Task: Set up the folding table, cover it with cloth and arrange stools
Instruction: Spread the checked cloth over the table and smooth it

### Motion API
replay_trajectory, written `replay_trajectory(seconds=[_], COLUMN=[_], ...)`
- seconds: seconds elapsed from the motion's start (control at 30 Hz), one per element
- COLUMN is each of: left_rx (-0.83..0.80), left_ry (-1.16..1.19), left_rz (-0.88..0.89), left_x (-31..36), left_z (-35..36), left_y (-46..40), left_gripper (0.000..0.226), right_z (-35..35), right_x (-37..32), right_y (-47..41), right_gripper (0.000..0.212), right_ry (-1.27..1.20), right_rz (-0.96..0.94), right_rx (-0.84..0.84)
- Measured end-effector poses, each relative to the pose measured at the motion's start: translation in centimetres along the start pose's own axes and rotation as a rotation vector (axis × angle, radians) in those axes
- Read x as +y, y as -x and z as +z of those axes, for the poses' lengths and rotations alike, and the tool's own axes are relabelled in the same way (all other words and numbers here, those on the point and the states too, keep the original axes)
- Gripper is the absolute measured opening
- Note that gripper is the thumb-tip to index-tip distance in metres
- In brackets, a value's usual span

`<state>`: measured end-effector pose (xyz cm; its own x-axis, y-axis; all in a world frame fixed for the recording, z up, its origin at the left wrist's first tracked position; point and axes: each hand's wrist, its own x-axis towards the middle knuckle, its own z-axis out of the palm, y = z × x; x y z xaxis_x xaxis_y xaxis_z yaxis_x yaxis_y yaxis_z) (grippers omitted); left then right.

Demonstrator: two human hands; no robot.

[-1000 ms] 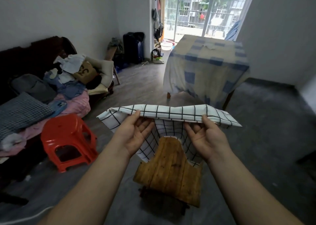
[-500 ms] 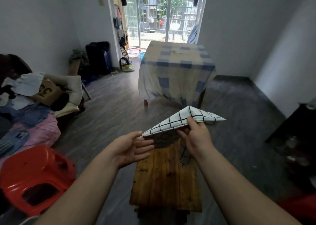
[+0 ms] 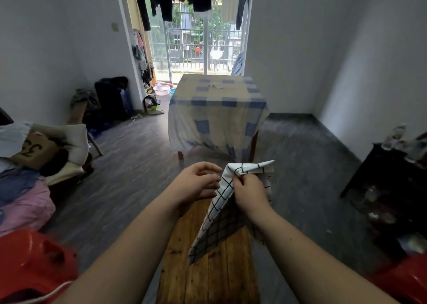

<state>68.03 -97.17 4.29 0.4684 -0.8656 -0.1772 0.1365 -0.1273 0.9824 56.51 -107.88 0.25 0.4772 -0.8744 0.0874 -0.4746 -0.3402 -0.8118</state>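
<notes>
- A person's two bare forearms reach forward into a room with a dark floor.
- The right hand point(image 3: 248, 189) pinches the top of a folded white cloth with a black grid point(image 3: 221, 213), which hangs down over a wooden bench point(image 3: 208, 278).
- The left hand point(image 3: 196, 183) is just beside the cloth, fingers loosely curled and touching its edge.
- Farther off stands a table draped in a cream and blue checked cloth point(image 3: 217, 114).
- Behind it, a barred balcony door point(image 3: 196, 42) has dark clothes hanging above it.
- A red plastic stool point(image 3: 32, 262) sits at lower left, next to a sofa piled with clothes point(image 3: 30, 165).
- A dark cabinet point(image 3: 390, 188) is at the right.
</notes>
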Motion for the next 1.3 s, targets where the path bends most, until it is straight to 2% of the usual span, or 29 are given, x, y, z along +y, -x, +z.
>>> replay_trajectory(seconds=[0.2, 0.27, 0.4, 0.57, 0.63, 0.7, 0.8, 0.93, 1.03, 1.1, 1.17, 1.23, 1.3], left_rx=[-0.013, -0.068, -0.173, -0.147, -0.151, -0.106, -0.037, 0.077, 0.115, 0.104, 0.103, 0.109, 0.105], left_ry=[-0.238, -0.322, -0.493, -0.663, -0.661, -0.638, -0.555, -0.462, -0.354, -0.291, -0.249, -0.237, -0.243], left_rz=[0.253, 0.264, 0.204, 0.248, 0.245, 0.249, 0.266, 0.281, 0.231, 0.207, 0.196, 0.189, 0.178], left_x=[0.9, 0.9, 0.4, 0.1, -0.1, -0.4, -1.0, -1.5, -1.7, -1.9, -2.0, -2.0, -1.9], left_z=[3.1, 3.8, 4.2, 4.4, 4.2, 3.9, 3.3, 1.9, 0.7, 0.0, -0.5, -0.8, -1.1], left_y=[-1.7, -2.0, -2.8, -3.6, -4.0, -4.3, -4.5, -4.7, -4.9, -4.8, -4.7, -4.5, -4.4], left_gripper=[0.016, 0.022, 0.035, 0.014, 0.007, 0.002, 0.003, 0.003, 0.008, 0.008, 0.008, 0.007, 0.006], right_z=[-1.6, -2.1, -2.1, -1.2, -0.9, -0.6, -0.2, -0.1, -1.2, -2.3, -3.4, -4.1, -4.8], right_x=[0.6, 0.6, 0.7, 1.2, 1.4, 1.2, 1.6, 2.4, 3.3, 3.7, 3.8, 3.4, 2.6], right_y=[1.2, 1.4, 1.9, 1.6, 1.8, 2.1, 2.2, 2.8, 3.0, 2.6, 1.4, -0.1, -1.5], right_gripper=[0.028, 0.024, 0.037, 0.036, 0.036, 0.032, 0.011, 0.025, 0.045, 0.04, 0.02, 0.019, 0.026], right_ry=[0.426, 0.538, 0.76, 0.888, 0.898, 0.915, 0.713, 0.533, 0.375, 0.165, -0.029, -0.047, -0.03], right_rz=[-0.102, -0.134, -0.252, -0.284, -0.293, -0.316, -0.401, -0.392, -0.349, -0.314, -0.327, -0.407, -0.427], right_rx=[-0.131, -0.176, -0.204, -0.176, -0.186, -0.106, -0.017, -0.101, -0.017, 0.08, 0.179, 0.276, 0.211])
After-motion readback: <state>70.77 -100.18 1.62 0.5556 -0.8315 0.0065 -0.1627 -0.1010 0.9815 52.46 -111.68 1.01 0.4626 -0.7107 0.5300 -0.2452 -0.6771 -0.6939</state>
